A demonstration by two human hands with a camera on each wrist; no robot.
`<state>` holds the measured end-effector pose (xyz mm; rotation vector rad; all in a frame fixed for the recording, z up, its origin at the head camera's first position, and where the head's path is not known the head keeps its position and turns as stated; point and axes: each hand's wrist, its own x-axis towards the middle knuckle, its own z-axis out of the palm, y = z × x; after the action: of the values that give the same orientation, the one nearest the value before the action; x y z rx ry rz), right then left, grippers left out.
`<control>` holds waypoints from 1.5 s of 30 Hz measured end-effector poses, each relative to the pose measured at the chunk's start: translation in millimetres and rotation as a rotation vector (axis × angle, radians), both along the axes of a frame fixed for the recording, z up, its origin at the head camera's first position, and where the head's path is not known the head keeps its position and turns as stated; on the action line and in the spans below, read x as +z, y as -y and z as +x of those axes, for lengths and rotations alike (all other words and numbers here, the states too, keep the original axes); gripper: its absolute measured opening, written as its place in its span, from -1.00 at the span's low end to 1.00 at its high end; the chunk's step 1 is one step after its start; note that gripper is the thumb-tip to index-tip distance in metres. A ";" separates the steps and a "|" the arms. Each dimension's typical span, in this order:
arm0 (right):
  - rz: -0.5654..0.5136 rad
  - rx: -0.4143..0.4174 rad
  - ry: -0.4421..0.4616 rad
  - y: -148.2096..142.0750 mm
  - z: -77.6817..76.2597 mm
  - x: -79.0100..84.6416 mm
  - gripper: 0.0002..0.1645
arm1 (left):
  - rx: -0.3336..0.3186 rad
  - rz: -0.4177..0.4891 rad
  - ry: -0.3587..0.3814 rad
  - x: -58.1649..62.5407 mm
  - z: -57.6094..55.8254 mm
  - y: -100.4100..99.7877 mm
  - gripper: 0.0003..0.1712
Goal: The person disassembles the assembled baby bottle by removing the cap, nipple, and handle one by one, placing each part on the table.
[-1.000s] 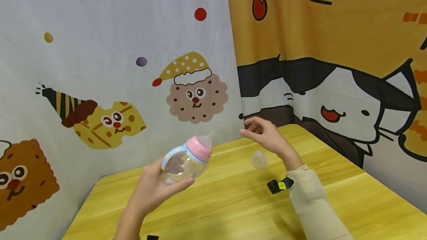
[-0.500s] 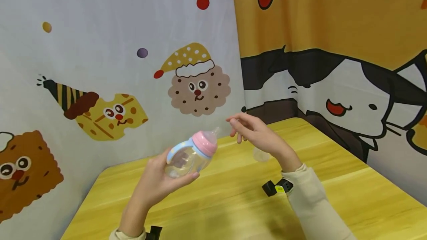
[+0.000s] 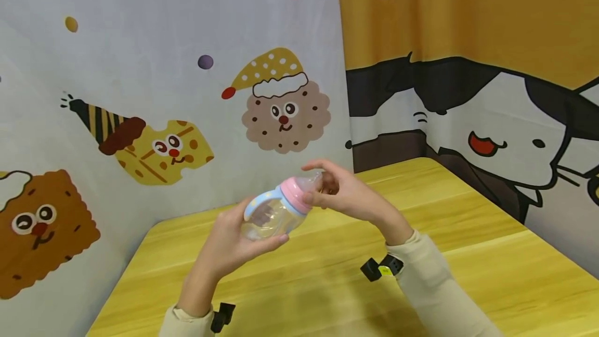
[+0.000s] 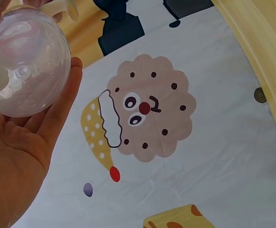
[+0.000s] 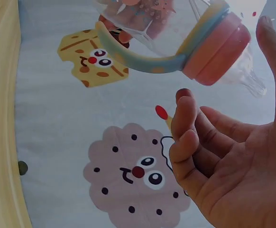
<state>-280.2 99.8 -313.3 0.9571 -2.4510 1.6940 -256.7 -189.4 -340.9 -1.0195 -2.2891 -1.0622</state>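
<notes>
Gripping a clear bottle (image 3: 276,222) in the left hand (image 3: 231,238), with the right hand (image 3: 350,195) at its teat (image 3: 309,183)

Nearest are two pale sleeves (image 3: 437,282), reaching in from the lower edge of the head view. A black device (image 3: 223,317) sits at the left wrist, and a second device (image 3: 372,270), beside a yellow-green patch, sits at the right.

Beyond the cuffs, the left hand is clamped on the bottle's see-through body, its thumb lying along the near side. The left wrist view looks straight at the round base (image 4: 24,71), with the palm just beside it.

The bottle is held up above the surface (image 3: 444,212), leaning so that the teat points up and toward the right hand. A light blue handle (image 3: 262,203) with yellow spots curves out next to a pink collar (image 3: 295,192). The right hand's thumb and fingers stand apart about the teat end; in the right wrist view the fingers are loosely bent, with a gap between them and the bottle. Whether the thumb touches the collar cannot be told.

Past the hands spreads the yellow, wood-grained surface. Behind it hangs a white cloth (image 3: 140,9) printed with a cookie (image 3: 285,124) in a spotted hat, a cheese wedge (image 3: 154,163) and a brown biscuit (image 3: 56,222). Farther right, an orange cloth (image 3: 458,20) bears a black-and-white cat (image 3: 505,124).
</notes>
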 end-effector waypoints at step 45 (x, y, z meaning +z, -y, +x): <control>-0.100 0.030 -0.030 4.0 10.5 3.0 -0.58 | -0.092 0.080 0.088 -13.6 -5.1 -9.2 -0.14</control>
<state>-269.7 95.9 -310.2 1.0053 -2.3206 1.7786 -261.9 -180.3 -354.5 -1.0747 -2.2667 -1.2483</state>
